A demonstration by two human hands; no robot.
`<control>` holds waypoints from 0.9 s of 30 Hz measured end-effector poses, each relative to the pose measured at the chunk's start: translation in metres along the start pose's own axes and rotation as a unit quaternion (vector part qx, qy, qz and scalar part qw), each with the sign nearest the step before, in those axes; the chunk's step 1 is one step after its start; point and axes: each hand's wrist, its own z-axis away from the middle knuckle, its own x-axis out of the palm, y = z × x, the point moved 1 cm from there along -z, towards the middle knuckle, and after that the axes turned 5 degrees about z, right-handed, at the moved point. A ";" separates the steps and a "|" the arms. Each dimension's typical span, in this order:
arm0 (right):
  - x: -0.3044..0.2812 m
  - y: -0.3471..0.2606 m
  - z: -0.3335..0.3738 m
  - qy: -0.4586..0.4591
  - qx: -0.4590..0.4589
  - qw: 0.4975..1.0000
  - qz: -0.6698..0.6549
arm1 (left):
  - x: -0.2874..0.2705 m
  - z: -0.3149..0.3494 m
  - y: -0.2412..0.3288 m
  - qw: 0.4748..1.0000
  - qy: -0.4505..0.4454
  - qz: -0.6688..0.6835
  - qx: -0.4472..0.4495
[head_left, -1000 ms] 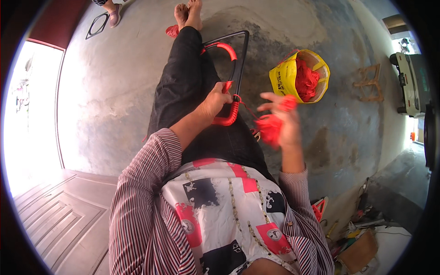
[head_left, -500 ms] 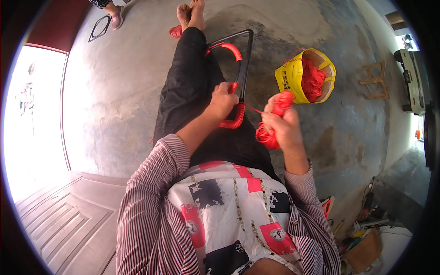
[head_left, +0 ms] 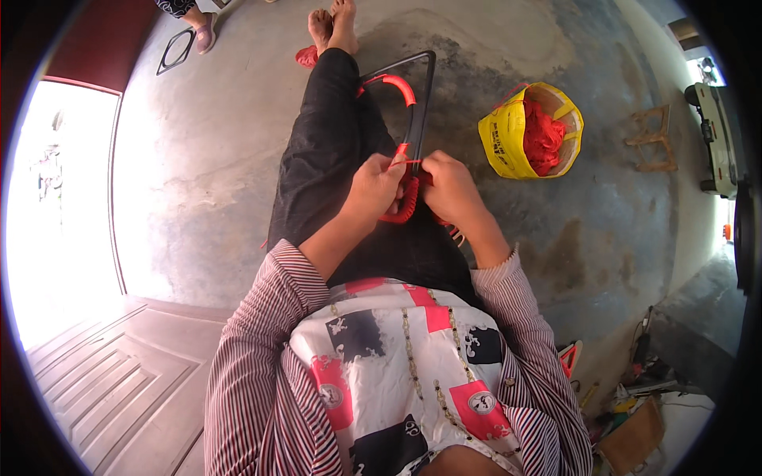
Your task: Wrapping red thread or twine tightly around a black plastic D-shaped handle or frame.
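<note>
A black frame [head_left: 429, 87] with a curved inner bar lies over my legs. Red cord is wound tightly round the bar's near bend [head_left: 411, 200], and more red covers its far bend [head_left: 397, 80]. My left hand [head_left: 375, 189] is closed at the curved bar, pinching red cord beside it. From there a short taut length of red cord [head_left: 413, 162] crosses the frame to my right hand [head_left: 454, 189], whose fingers are closed on it. Beneath the right hand only a few loose strands show; the rest of the bundle is hidden.
To the right on the concrete floor stands a yellow bag [head_left: 502, 143] full of red cord [head_left: 543, 139]. A small wooden stool [head_left: 652, 140] is farther right. Another black frame [head_left: 175, 51] lies by a person's shoe [head_left: 205, 33] at the far left. Red cord [head_left: 306, 55] rests near my feet.
My right hand has come left and inward, from beside the frame with the cord bundle to right against the frame. My left hand has shifted slightly down; the hands are now close together.
</note>
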 end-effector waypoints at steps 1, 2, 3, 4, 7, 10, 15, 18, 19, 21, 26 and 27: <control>0.007 -0.004 -0.005 0.016 0.009 0.997 -0.079 | -0.002 -0.003 -0.003 1.000 0.002 -0.001 0.000; 0.010 -0.005 -0.001 -0.023 0.094 0.978 -0.184 | -0.007 -0.011 -0.006 0.991 0.037 -0.086 0.090; 0.013 -0.002 0.002 -0.021 0.093 0.978 -0.184 | -0.008 -0.013 0.000 0.966 0.070 -0.171 0.180; 0.017 0.003 0.006 0.064 0.054 0.971 -0.222 | -0.009 -0.013 0.004 0.924 0.104 -0.226 0.291; -0.011 -0.013 0.010 0.159 -0.001 0.957 -0.244 | 0.004 0.023 0.031 0.867 0.091 -0.294 0.392; -0.019 -0.016 0.013 0.159 -0.071 0.964 -0.200 | 0.020 0.039 0.046 0.885 0.045 -0.260 0.384; -0.038 -0.001 0.024 0.158 -0.057 0.951 -0.261 | 0.022 0.025 0.059 0.986 -0.066 0.096 0.118; -0.071 -0.005 0.045 0.164 0.022 0.751 -0.640 | 0.011 0.004 0.048 0.986 -0.090 0.104 0.097; -0.083 0.005 0.052 0.193 0.018 0.705 -0.682 | 0.009 -0.003 0.042 0.986 -0.098 0.104 0.085; -0.113 0.027 0.067 0.105 -0.074 0.630 -0.766 | 0.007 -0.013 0.030 0.991 -0.071 0.082 0.084; -0.210 0.052 0.135 0.138 -0.118 0.657 -0.731 | 0.011 -0.029 0.007 0.991 -0.011 0.060 0.121; -0.218 0.062 0.146 0.134 -0.119 0.656 -0.733 | 0.009 -0.032 0.004 0.991 0.001 0.064 0.120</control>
